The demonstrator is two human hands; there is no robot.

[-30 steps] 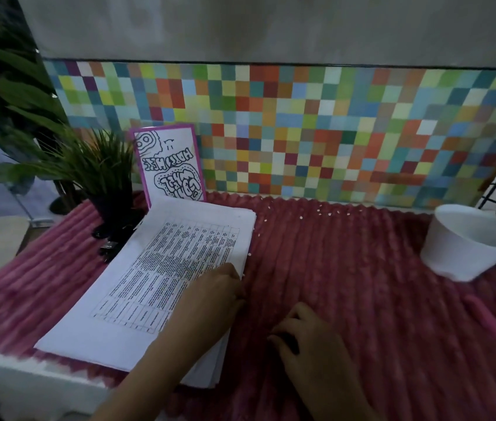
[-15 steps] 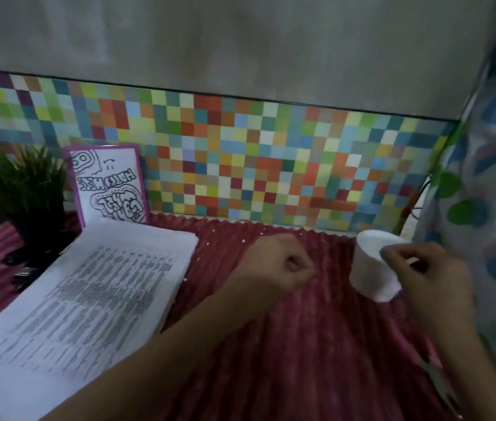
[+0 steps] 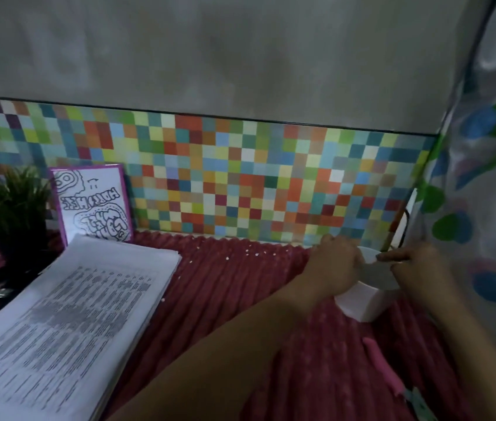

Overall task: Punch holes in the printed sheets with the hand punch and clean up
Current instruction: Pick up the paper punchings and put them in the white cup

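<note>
Right hand (image 3: 417,265) fingers pinch the right rim of the one white cup (image 3: 365,302); left hand (image 3: 333,264) fingers curl against its left rim, grip unclear. One pink hand punch (image 3: 382,367) lies nearer the viewer, apart from both hands; one stack of printed sheets (image 3: 64,326) lies well left, on a red ribbed mat (image 3: 225,299) below a mosaic wall (image 3: 240,183)

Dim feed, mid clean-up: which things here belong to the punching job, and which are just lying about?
Job: printed sheets; white cup, held by right hand, left hand at its rim; scattered paper dots; pink-handled tool, likely the punch.
Lying about: potted plant; doodle card; patterned curtain.
</note>
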